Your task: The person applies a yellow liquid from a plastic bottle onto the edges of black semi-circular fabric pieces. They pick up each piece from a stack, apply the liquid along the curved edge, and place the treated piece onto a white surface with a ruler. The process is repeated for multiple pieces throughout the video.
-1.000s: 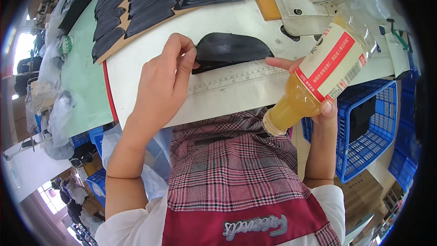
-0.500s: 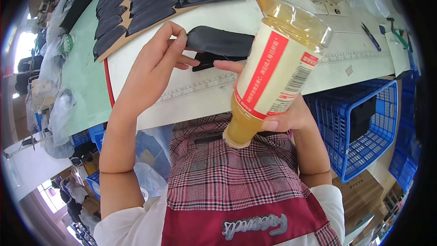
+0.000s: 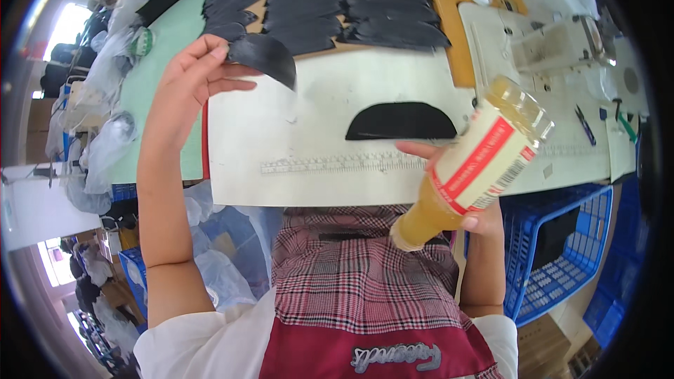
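My left hand (image 3: 193,74) pinches one end of a glossy black curved piece (image 3: 265,56), holding it up at the left part of the white table near the rows of similar pieces. A plastic bottle (image 3: 476,161) of yellowish contents, with a cream and red label, is gripped in my right hand (image 3: 484,221). It is tilted, its neck pointing down toward my apron and its base up to the right. Flat on the table, just beyond my right fingertip, rests a matte black half-moon piece (image 3: 400,121).
Rows of overlapping black pieces (image 3: 302,7) lie on brown board at the back. A ruler scale (image 3: 323,163) runs along the near table edge. At right stand a sewing machine (image 3: 554,45), a blue pen-like tool (image 3: 585,125) and a blue crate (image 3: 516,281) below the table.
My left hand has lifted the glossy piece off to the left, uncovering the matte half-moon piece. The bottle has moved right and lower in view. The head view has shifted as well.
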Demonstrator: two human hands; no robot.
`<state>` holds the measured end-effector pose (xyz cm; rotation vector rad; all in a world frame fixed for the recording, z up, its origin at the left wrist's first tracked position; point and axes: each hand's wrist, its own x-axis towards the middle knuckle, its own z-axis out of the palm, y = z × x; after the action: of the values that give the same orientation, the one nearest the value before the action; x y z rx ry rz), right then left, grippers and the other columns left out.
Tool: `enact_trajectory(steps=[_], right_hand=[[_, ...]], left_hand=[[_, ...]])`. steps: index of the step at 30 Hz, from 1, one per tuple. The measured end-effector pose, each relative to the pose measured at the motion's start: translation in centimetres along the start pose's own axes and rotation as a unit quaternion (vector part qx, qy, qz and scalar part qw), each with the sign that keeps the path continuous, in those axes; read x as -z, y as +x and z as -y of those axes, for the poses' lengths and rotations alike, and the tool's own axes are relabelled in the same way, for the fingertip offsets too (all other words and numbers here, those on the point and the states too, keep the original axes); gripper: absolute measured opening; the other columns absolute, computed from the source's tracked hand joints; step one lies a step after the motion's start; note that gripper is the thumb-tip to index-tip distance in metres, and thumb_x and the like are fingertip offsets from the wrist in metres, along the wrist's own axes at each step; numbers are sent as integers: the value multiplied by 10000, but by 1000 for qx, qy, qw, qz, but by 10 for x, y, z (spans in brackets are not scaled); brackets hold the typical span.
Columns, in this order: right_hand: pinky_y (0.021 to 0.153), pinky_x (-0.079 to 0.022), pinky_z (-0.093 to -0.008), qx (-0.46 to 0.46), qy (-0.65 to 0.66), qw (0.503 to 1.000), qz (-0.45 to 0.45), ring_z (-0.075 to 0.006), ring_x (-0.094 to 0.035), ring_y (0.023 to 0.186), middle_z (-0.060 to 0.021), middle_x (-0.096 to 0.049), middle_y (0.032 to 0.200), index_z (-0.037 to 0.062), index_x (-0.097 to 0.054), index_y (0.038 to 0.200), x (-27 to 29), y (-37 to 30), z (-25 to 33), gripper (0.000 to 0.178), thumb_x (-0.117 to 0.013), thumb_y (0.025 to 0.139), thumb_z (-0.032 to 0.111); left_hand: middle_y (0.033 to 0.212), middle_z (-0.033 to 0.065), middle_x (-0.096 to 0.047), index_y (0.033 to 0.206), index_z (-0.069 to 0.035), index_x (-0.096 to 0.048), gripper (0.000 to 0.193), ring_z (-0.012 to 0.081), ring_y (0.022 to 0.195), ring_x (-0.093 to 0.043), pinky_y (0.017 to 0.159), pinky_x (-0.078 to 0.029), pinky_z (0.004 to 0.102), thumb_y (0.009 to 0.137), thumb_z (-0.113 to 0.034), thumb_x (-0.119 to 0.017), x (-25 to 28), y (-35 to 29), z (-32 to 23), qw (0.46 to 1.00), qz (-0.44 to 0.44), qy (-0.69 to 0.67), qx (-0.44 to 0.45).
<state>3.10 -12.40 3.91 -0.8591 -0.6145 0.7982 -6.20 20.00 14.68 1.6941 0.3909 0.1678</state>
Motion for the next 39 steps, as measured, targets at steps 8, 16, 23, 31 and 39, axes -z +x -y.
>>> enact_trajectory(steps=[8, 16, 23, 31, 39], right_hand=[[754, -492, -346, 21, 26, 993, -110, -411, -475, 1096, -116, -550, 950, 23, -507, 1060, 23, 9, 2, 722, -761, 570, 488], [666, -457, -323, 31, -52, 989, -138, -408, -568, 933, -53, -520, 848, 11, -511, 978, 18, 10, 4, 741, -659, 575, 614], [725, -466, -403, 44, -61, 988, -136, -407, -580, 892, -76, -524, 876, 7, -496, 1015, 22, 9, 2, 757, -648, 592, 617], [751, -462, -429, 54, -62, 987, -140, -405, -585, 871, -91, -532, 887, 3, -489, 1039, 22, 10, 0, 752, -654, 607, 596], [753, -459, -435, 42, -68, 985, -151, -404, -585, 862, -97, -524, 892, -11, -492, 1027, 19, 11, 2, 772, -646, 600, 614]], left_hand=[[927, 134, -591, 931, -5, -510, 160, 271, 937, -596, 872, -469, 376, 897, -150, -450, 29, 64, -29, 994, 24, -51, -89], [1043, 225, -571, 1000, 44, -515, 226, 318, 1013, -559, 948, -424, 389, 902, -135, -418, 2, 153, 1, 968, 94, -215, -90], [930, 123, -622, 873, 7, -556, 190, 216, 792, -598, 710, -467, 277, 872, -167, -480, 27, 142, 49, 995, -76, 58, -18], [761, 53, -597, 798, -18, -613, 167, 129, 685, -510, 657, -410, 250, 762, -181, -623, 39, 137, 93, 866, -214, 428, -146], [863, 71, -597, 777, -85, -665, 120, 282, 855, -491, 796, -381, 375, 770, -197, -622, 39, 135, 101, 804, -261, 490, -212]])
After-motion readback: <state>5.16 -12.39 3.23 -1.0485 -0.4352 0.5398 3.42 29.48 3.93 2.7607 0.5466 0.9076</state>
